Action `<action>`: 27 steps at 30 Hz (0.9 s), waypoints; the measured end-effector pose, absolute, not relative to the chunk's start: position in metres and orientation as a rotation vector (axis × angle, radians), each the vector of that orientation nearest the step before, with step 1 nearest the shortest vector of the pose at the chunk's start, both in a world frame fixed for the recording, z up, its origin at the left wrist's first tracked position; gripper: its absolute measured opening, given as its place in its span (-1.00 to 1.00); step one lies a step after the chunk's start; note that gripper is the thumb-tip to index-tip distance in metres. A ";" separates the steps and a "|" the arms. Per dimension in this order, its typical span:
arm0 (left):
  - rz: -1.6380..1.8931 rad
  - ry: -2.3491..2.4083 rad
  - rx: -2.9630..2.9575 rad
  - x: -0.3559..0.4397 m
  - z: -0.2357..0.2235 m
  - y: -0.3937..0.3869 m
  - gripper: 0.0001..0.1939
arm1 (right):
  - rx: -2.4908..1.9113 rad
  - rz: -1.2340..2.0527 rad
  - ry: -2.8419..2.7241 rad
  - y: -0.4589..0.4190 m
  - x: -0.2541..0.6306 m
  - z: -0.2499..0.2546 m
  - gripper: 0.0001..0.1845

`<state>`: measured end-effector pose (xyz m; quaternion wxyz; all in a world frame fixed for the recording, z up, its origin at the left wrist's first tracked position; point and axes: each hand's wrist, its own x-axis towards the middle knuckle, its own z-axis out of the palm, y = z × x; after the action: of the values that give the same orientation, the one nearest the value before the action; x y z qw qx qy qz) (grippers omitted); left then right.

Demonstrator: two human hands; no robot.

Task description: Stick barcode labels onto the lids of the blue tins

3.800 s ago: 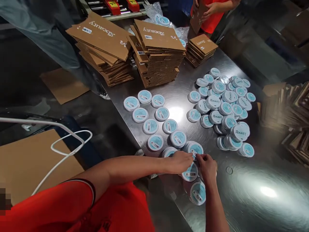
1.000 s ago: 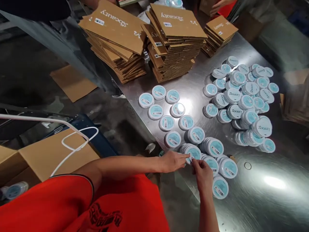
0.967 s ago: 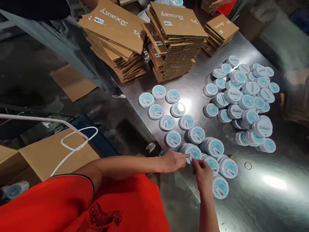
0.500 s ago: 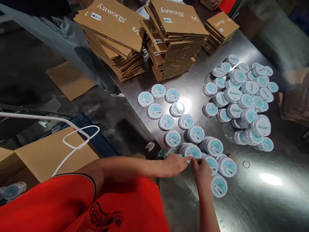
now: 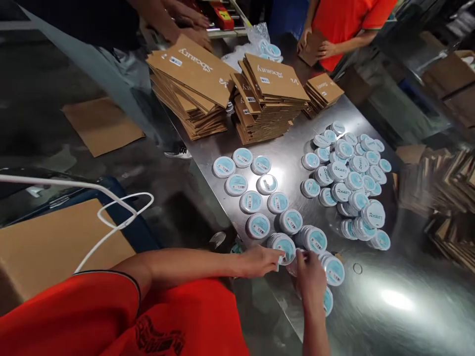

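Note:
My left hand [image 5: 259,260] is closed at the front edge of the metal table, its fingertips beside a stack of round white jars [image 5: 284,247] with teal barcode labels. A small pale teal scrap [image 5: 277,266] shows at those fingertips; what it is I cannot make out. Just to the right, my right hand [image 5: 311,277] is bent with thumb and fingers drawn together over the neighbouring jars. Anything between these fingers is hidden. Another jar stack [image 5: 314,239] rises behind the right hand, and one more jar stack [image 5: 334,270] stands at its right.
Single jars [image 5: 259,226] lie label up along the left table edge. A large heap of jars [image 5: 355,180] covers the right side. Flattened cardboard boxes [image 5: 270,74] are piled at the back. Two people stand beyond; one holds cardboard [image 5: 312,48]. A white cable [image 5: 122,202] loops at left.
My hands have come apart from where their fingertips met over the front jars. The view has tilted up, bringing the people at the back more into sight.

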<state>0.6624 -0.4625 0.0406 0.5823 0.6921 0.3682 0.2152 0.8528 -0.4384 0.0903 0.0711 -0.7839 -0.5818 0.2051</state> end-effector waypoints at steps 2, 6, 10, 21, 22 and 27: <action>0.592 0.872 1.547 0.649 0.046 -0.463 -0.83 | -2.283 0.558 -1.861 -0.407 0.841 0.093 -0.56; 0.663 1.112 1.344 0.616 0.045 -0.468 -0.83 | -2.270 0.409 -2.247 -0.345 0.811 0.086 -0.42; 0.678 1.381 1.046 0.588 0.032 -0.473 -0.85 | -2.515 0.405 -2.463 -0.322 0.806 0.073 -0.30; 0.720 1.329 0.697 0.590 -0.005 -0.487 -0.67 | -1.893 0.409 -2.794 -0.391 0.744 0.050 -0.17; 0.734 1.334 0.676 0.589 -0.006 -0.486 -0.69 | -1.923 0.421 -2.799 -0.398 0.733 0.046 -0.17; 0.766 1.366 0.604 0.583 -0.004 -0.478 -0.68 | -1.953 0.472 -2.694 -0.400 0.732 0.045 -0.25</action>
<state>0.5829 -0.4777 -0.0036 0.6681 0.2678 0.6054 0.3398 0.7316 -0.3998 0.0445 -0.1096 -0.5777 -0.7967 0.1396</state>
